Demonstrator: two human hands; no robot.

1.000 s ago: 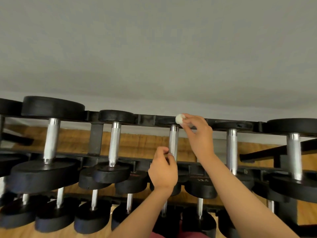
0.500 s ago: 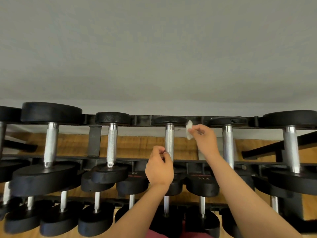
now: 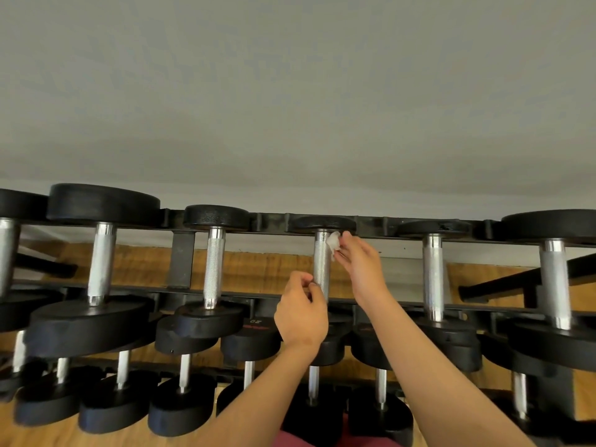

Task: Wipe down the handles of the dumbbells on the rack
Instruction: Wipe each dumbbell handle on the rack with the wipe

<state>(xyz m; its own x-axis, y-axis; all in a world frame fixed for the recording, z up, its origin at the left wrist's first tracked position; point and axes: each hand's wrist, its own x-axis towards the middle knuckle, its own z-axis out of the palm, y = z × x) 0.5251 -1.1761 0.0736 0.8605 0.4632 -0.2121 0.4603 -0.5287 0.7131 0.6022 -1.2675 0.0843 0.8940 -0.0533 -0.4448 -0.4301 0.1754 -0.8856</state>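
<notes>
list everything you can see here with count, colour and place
top-row dumbbells: six, black heads and chrome handles, upper rail; leftmost cut off by the frame
middle handle: one, chrome, centre of the top row
lower dumbbells: many, black, rows below
rack: one, black, against the wall
wipe: one, white, crumpled, against the top of the middle handle
floor: brown wood, seen through the rack
wall: grey, above the rack
garment: dark red, bottom edge
left hand: one, fingers curled on the middle handle's lower end
right hand: one, pinches the wipe
</notes>
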